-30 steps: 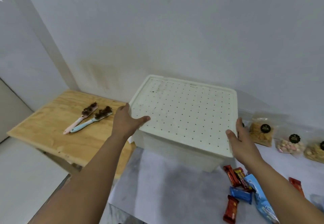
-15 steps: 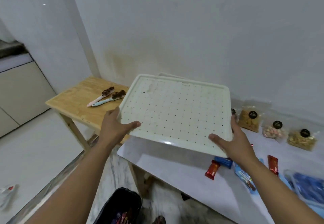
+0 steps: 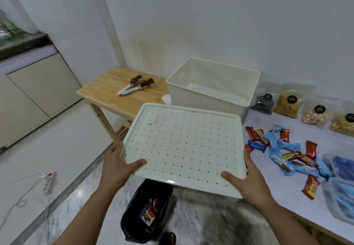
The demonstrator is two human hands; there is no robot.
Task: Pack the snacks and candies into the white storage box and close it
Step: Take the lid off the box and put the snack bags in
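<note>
From my head view I hold the white perforated lid [image 3: 183, 147] in both hands, lifted clear of the white storage box [image 3: 212, 89] and tilted a little toward me. My left hand [image 3: 116, 166] grips the lid's near left corner, thumb laid on top and fingers curled under the edge. My right hand [image 3: 247, 183] holds the near right corner the same way, thumb on the top face and fingers running up along the right side. The box sits open behind the lid, against the wall on the white tabletop [image 3: 283, 185], and I can see its bare floor and ribbed front wall. To its right, along the wall, stand four clear snack bags [image 3: 314, 115] with dark round labels. Nearer me on the right lie the loose candy bars [image 3: 283, 149] in red and blue wrappers, scattered on the tabletop and apart from the box. At the far right edge are blue packs [image 3: 342, 168] in clear wrap, only partly in view. On the left a small wooden table [image 3: 115, 99] butts against the box's side and carries two brushes [image 3: 137, 86] with pale handles. Below the lid a dark bag [image 3: 149, 210] with wrappers inside sits on the floor, and a white power strip [image 3: 47, 179] with its cord lies further left.
</note>
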